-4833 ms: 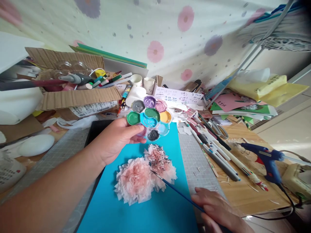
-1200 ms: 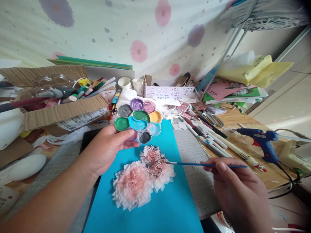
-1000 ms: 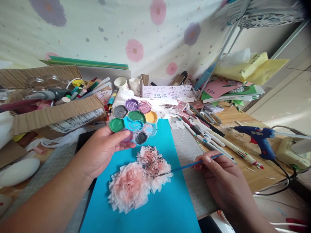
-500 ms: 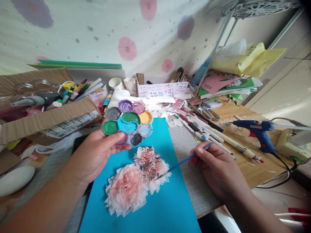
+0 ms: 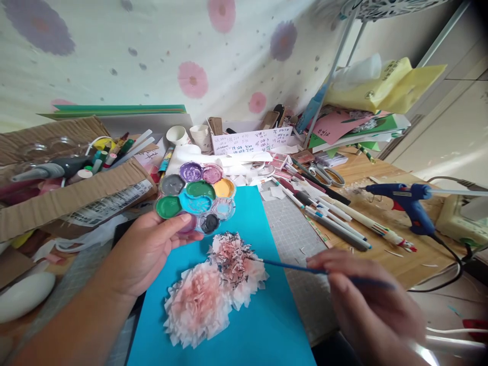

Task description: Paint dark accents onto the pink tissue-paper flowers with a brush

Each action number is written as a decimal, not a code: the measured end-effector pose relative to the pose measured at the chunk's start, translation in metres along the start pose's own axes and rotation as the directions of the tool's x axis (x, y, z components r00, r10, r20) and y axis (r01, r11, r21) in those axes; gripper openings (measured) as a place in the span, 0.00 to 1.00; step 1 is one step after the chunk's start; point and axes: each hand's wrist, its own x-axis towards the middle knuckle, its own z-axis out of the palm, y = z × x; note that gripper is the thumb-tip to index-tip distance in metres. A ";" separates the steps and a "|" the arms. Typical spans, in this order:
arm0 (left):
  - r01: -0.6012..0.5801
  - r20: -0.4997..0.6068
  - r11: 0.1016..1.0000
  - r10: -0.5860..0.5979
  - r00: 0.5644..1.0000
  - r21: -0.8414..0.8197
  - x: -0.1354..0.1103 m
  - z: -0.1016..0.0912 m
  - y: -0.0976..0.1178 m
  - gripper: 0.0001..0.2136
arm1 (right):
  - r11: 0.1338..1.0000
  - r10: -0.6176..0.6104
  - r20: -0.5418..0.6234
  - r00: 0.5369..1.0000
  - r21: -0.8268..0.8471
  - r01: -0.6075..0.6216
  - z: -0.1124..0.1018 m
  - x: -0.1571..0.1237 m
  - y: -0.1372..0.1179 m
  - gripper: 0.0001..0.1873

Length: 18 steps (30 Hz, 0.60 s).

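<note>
My left hand (image 5: 147, 254) grips a flower-shaped paint palette (image 5: 200, 190) by its near edge, thumb on top; its wells hold purple, pink, grey, green, blue, yellow and black paint. In my right hand (image 5: 366, 300), slightly blurred, is a thin blue paintbrush (image 5: 293, 266), its tip at the right side of the smaller paper flower (image 5: 234, 262). Dark marks edge that flower's petals. Beside it a larger pink and white paper flower (image 5: 198, 304) shows no dark marks. Both lie on a blue sheet of paper (image 5: 274, 325).
A cardboard box (image 5: 110, 193) of bottles and markers stands left. Pens (image 5: 339, 223) and scissors (image 5: 326, 174) lie right of the sheet, with a blue glue gun (image 5: 409, 201) farther out. Paper cups (image 5: 178, 135) and a handwritten white box (image 5: 251, 141) are behind.
My right hand has moved right and nearer to me, and the brush now lies flatter with its tip higher on the smaller flower. The left hand still holds the palette.
</note>
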 end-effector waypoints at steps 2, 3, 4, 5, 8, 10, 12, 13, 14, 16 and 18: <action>0.005 -0.008 1.000 -0.005 1.000 0.004 0.000 -0.001 0.000 0.11 | 0.958 -0.238 0.249 0.939 -0.099 0.269 -0.004 -0.005 -0.010 0.22; 0.005 -0.011 1.000 -0.005 1.000 0.006 0.000 -0.001 0.001 0.11 | 0.920 -0.318 0.333 0.887 -0.115 0.374 -0.004 -0.006 -0.013 0.23; 0.004 -0.016 1.000 -0.004 1.000 0.009 0.000 -0.001 0.001 0.11 | 0.898 -0.327 0.388 0.861 -0.157 0.412 -0.004 -0.008 -0.014 0.21; 0.003 -0.019 1.000 -0.003 1.000 0.010 0.000 -0.001 0.001 0.11 | 0.883 -0.358 0.344 0.868 -0.177 0.434 -0.003 -0.010 -0.013 0.16; -0.005 -0.034 1.000 0.005 0.999 0.003 0.001 -0.001 0.001 0.10 | 0.817 -0.468 0.299 0.832 -0.213 0.536 0.000 -0.016 -0.008 0.07; -0.010 -0.043 1.000 0.010 0.999 -0.003 0.002 -0.001 0.001 0.10 | 0.789 -0.513 0.306 0.802 -0.202 0.581 -0.001 -0.018 -0.007 0.07; -0.013 -0.046 1.000 0.012 0.999 -0.006 0.002 -0.001 0.001 0.10 | 0.793 -0.497 0.341 0.798 -0.195 0.577 -0.005 -0.015 -0.012 0.07; -0.012 -0.046 1.000 0.012 0.999 -0.007 0.002 -0.001 0.001 0.10 | 0.800 -0.472 0.370 0.800 -0.202 0.565 -0.006 -0.013 -0.015 0.08; -0.011 -0.044 1.000 0.011 0.999 -0.007 0.001 -0.001 0.002 0.10 | 0.816 -0.401 0.435 0.806 -0.231 0.530 -0.007 -0.011 -0.018 0.10; -0.010 -0.039 1.000 0.009 0.999 -0.009 0.001 -0.001 0.002 0.10 | 0.805 -0.406 0.447 0.797 -0.239 0.544 -0.005 -0.010 -0.020 0.09; -0.009 -0.036 1.000 0.009 0.999 -0.014 0.000 -0.001 0.002 0.09 | 0.781 -0.511 0.330 0.794 -0.207 0.589 0.001 -0.012 -0.017 0.05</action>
